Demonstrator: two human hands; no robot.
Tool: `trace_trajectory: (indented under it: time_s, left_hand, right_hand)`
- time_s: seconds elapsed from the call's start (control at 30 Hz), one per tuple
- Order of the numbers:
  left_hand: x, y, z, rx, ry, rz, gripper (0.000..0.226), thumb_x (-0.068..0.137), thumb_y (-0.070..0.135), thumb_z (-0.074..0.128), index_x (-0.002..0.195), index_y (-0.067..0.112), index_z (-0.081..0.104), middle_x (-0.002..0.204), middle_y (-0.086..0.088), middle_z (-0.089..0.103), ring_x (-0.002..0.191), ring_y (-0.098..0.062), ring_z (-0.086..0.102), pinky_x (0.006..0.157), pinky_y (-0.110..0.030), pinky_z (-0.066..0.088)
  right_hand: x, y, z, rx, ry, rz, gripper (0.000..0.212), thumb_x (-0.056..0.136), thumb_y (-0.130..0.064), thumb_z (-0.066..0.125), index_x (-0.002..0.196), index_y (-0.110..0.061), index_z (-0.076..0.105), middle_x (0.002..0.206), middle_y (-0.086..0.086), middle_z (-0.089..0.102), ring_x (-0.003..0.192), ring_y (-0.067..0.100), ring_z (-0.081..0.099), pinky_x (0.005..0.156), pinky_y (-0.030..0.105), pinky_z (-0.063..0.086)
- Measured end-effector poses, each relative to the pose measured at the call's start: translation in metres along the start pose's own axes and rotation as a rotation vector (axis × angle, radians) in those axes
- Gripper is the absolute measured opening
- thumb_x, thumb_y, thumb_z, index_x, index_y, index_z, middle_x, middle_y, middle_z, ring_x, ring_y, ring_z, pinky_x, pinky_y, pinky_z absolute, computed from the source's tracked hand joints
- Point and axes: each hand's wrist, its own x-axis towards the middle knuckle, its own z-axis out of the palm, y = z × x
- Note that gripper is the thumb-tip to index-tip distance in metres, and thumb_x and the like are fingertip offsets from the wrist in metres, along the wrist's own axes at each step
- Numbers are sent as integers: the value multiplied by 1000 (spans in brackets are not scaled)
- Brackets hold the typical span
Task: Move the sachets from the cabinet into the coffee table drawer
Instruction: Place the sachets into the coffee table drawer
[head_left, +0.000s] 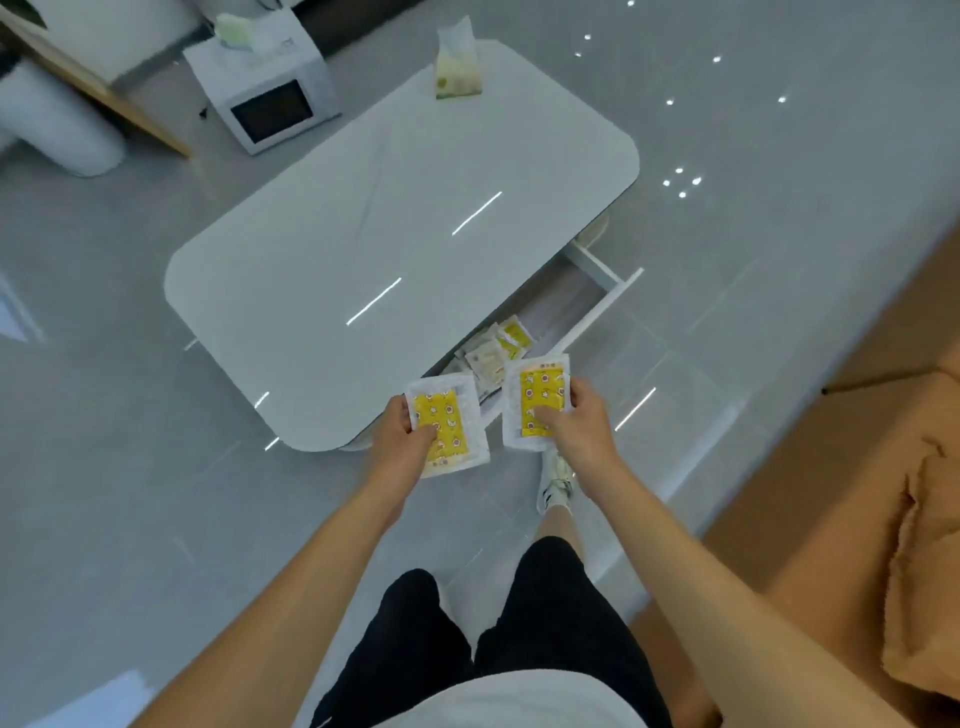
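Note:
I stand over a white coffee table (395, 218) whose drawer (587, 291) is pulled out on the right side. Several white and yellow sachets (493, 351) lie inside the drawer near its close end. My left hand (402, 434) grips a white sachet with a yellow panel (449, 423) by its lower left edge, over the table's near corner. My right hand (576, 421) grips a second, similar sachet (537, 400) by its lower right side, just above the drawer's close end. The cabinet is not visible.
A tissue pack (457, 62) stands at the table's far end. A white microwave (265, 88) sits on the floor at the upper left, beside a white cylinder (57, 130). Brown cardboard boxes (857, 493) fill the right side. My feet and legs are below the hands.

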Motion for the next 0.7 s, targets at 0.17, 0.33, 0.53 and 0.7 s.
trace_trajectory:
  time_s: [0.17,0.33,0.53,0.7]
  left_hand:
    - [111,5,61,-126,73,-156,36,93,-8,49,97,26,59,90,10,71,80,-5,69,60,-20,52]
    - [245,-46,107,-185,118,-289,36,89,-8,51,113,16,62,106,-6,75,88,-15,74,62,-23,56]
    - [355,-130,152,-225,136,-386,35,96,-6,50,90,28,56,89,6,67,77,-6,65,53,-18,51]
    - [399,-180,173,-232,123,-402,35,98,-6,51,93,29,56,94,7,68,86,-11,68,58,-21,54]
  right_hand:
    - [152,14,22,-134,-100,43,30,87,3,66,108,-19,64,98,-2,71,89,14,70,68,22,55]
    - [288,62,64,-336,-197,26,32,92,2,59,110,-24,58,93,-8,66,83,9,67,62,20,53]
    - [397,152,105,-561,-273,65,33,89,4,54,118,-12,55,93,3,64,81,20,65,59,30,49]
    - [437,200,121,-608,-270,69,30,89,3,55,112,-16,51,91,2,62,83,23,63,59,28,46]
